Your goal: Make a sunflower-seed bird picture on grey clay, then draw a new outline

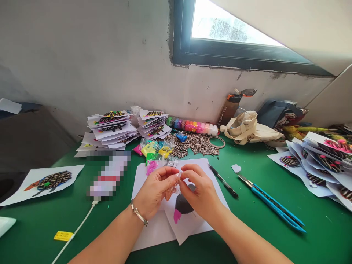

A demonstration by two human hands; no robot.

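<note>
My left hand (pixel 156 190) and my right hand (pixel 202 189) meet over the papers, fingers pinched together. Between them is a small crinkled clear plastic bag (pixel 173 189), partly covered by the fingers; what it contains is hard to make out. Under my hands lies a white sheet (pixel 181 231) bearing a dark rounded shape (pixel 183 205) with a pink piece of clay (pixel 177 216) at its lower left. That sheet rests on a stack of white paper (pixel 141 223). Beyond my left hand, small bags of coloured clay (pixel 150 149) lie near striped sunflower seeds (pixel 192 143).
A pen (pixel 224 181) and a blue-handled utility knife (pixel 272 203) lie to the right. Stacks of seed pictures stand at back left (pixel 112 132) and right (pixel 316 165). A single seed picture (pixel 44 183) and a white cable (pixel 82 227) lie left. A bottle (pixel 230 110) leans against the wall.
</note>
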